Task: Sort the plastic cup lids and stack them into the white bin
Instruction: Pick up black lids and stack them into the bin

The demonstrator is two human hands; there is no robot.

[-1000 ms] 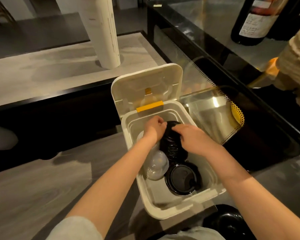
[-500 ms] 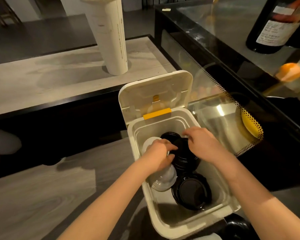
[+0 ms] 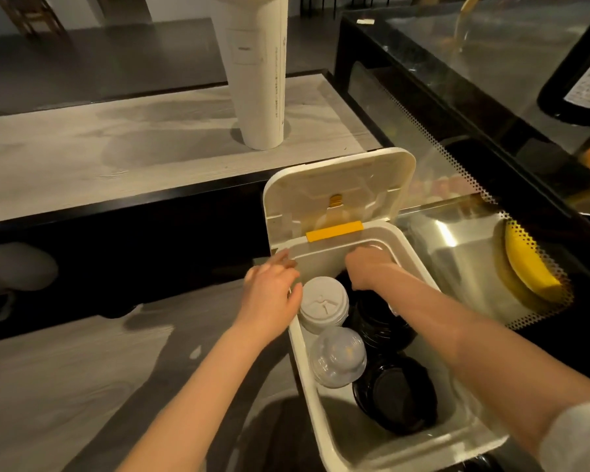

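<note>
Head view: left hand (image 3: 271, 296) loose, fingers spread, rested at white bin (image 3: 464, 434) left rim, likely steadying it. Right hand (image 3: 367, 267) dipped into bin's far end, fingers hidden; grasp could not be told. White lids (image 3: 324, 306), clear dome lids (image 3: 338, 356) and black lids (image 3: 394, 393) sat inside bin, grouped by kind.

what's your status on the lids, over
Left hand open at white bin rim, beside white lids. Right hand deep at far end, grip hidden. Clear lids, black lids also inside.

Upper shelf of pale grey wood-grain board with a black edge (image 3: 116, 148): one tall upright stack of white paper cups (image 3: 258, 73) near its right end. Lower grey wood-grain surface (image 3: 65, 386): open-lidded white plastic bin (image 3: 464, 430) at its right edge; contact underneath hidden.
</note>
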